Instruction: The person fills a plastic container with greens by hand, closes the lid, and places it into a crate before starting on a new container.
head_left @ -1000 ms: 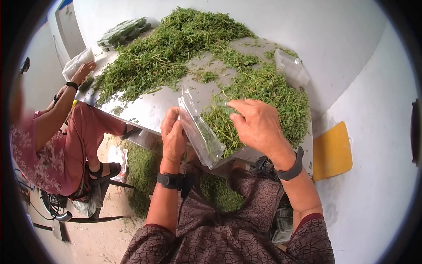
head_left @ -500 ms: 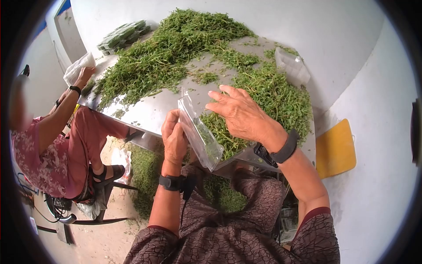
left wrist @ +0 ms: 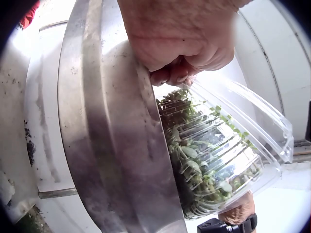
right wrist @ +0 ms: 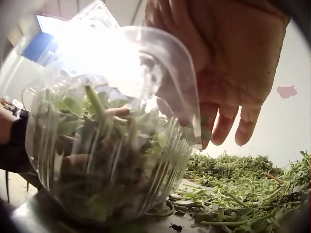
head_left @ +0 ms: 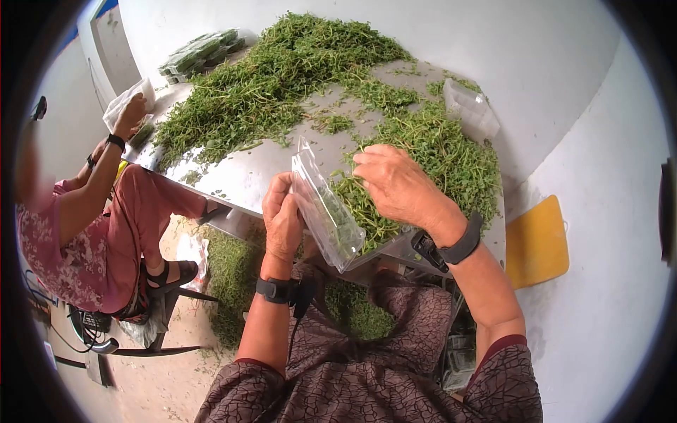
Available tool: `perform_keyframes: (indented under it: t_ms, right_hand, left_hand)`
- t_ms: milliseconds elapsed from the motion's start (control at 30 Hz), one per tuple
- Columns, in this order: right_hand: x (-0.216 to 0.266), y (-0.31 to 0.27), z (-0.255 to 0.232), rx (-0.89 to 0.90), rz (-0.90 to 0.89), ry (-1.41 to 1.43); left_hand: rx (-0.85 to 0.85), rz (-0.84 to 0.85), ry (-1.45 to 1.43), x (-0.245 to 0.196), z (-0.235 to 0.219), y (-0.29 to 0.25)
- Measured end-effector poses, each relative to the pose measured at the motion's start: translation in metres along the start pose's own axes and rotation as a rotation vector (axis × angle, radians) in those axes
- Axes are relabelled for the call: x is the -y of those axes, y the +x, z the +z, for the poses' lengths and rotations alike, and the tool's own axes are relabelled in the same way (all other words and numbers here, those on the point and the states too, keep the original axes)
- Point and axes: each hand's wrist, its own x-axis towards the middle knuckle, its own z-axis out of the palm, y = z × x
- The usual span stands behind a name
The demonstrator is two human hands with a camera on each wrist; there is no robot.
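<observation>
My left hand [head_left: 283, 222] grips the edge of a clear plastic clamshell container [left wrist: 214, 165], tilted at the table's near edge. Leafy green sprigs [left wrist: 192, 160] fill its lower part, and its lid stands raised. Just right of the container's opening, my right hand [head_left: 405, 185] hovers over the near greens with bent fingers. In the right wrist view its fingers [right wrist: 245, 128] hang loosely down behind the clear lid [right wrist: 182, 73], which hides the thumb side. A bit of green shows beside one fingertip.
Heaps of cut greens [head_left: 296, 63] spread across the metal table [head_left: 247, 176]. Filled containers [head_left: 201, 53] are stacked at the back left; empty clear containers [head_left: 469, 109] lean at the right. Another person [head_left: 77, 233] sits at left. A yellow board [head_left: 539, 243] stands by the wall.
My right hand moved left with spread fingers, then came back right a little with its fingers more bent. My left hand keeps its grip on the container, which has barely moved.
</observation>
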Motion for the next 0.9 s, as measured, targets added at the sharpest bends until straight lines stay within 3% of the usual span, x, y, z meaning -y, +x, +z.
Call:
perform_keyframes:
  t_ms: [200,367,467,667,900]
  right_hand:
    - [0.006,-0.003,0.003,0.002,-0.026,0.047]
    - [0.007,-0.003,-0.015,-0.129,0.035,0.162]
    - [0.01,-0.009,-0.02,-0.117,0.116,0.192]
    - [0.009,-0.018,-0.005,-0.079,0.081,0.092]
    - [0.013,-0.017,-0.019,-0.022,0.103,0.083]
  left_hand:
    - [0.004,0.015,0.024,0.002,-0.002,0.0]
    - [0.012,0.01,-0.002,0.002,-0.001,0.0]
    - [0.014,0.013,-0.017,0.003,-0.002,0.0]
    - [0.011,0.008,0.01,0.001,0.0,-0.001]
    - [0.002,0.014,0.004,-0.002,0.001,-0.002]
